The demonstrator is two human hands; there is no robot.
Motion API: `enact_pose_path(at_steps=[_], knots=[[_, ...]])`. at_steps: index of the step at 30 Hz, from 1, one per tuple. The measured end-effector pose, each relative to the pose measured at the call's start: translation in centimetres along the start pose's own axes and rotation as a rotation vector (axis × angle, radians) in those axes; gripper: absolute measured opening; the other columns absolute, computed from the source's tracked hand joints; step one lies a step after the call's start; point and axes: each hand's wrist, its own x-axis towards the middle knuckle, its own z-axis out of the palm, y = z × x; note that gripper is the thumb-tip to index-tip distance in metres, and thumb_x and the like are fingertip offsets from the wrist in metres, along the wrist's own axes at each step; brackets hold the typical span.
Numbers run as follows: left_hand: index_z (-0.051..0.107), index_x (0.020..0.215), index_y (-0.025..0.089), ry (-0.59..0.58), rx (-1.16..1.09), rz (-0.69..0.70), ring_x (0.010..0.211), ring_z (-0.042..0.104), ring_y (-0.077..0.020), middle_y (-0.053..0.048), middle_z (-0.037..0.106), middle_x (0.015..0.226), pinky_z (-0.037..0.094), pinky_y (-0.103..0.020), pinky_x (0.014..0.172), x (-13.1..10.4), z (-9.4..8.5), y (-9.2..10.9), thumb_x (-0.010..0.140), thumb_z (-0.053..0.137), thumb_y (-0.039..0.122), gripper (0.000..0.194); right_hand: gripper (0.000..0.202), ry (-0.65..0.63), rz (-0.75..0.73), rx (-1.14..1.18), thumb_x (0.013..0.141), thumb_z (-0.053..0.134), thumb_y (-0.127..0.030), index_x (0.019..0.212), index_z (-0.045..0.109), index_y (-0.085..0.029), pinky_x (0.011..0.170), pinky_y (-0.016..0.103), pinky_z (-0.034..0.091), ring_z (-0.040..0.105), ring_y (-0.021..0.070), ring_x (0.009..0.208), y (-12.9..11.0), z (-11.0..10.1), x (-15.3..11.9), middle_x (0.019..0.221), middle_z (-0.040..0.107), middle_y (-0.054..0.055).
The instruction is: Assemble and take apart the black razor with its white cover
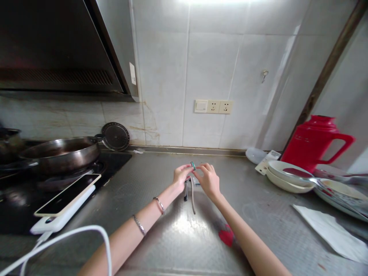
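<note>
Above the middle of the metal counter (161, 245), a small green item (193, 165) is pinched between the fingertips of my left hand (181, 174) and my right hand (209, 180). It is too small to make out clearly. Both hands are closed, their fingertips meeting at it. Just under them lie a grey strip (193, 197) and a shorter dark piece (186, 191), side by side on the counter. A small clear item (196, 181) shows partly behind my right hand.
At left, a steel pan (61, 153) sits on the black stove, near a phone (69, 194) on a white power bank with a cable. Stacked bowls (284, 184), a red thermos (312, 143) and a white napkin (330, 232) are at right. Something red (226, 235) lies beside my right forearm.
</note>
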Motion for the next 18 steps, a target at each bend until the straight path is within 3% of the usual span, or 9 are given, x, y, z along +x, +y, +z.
enact_pose_path(at_steps=[18], knots=[[0.068, 0.074, 0.012, -0.001, 0.064, 0.105, 0.064, 0.056, -0.0109, -0.003, 0.066, 0.069, 0.039, -0.021, 0.059, -0.13, 0.25, 0.01, 0.05, 0.076, 0.024, 0.027, 0.019, 0.008, 0.002, 0.04, 0.085, 0.051, -0.035, 0.086, 0.068, -0.026, 0.062, 0.024, 0.043, 0.05, 0.0179, 0.092, 0.3, 0.19, 0.05, 0.098, 0.06, 0.004]])
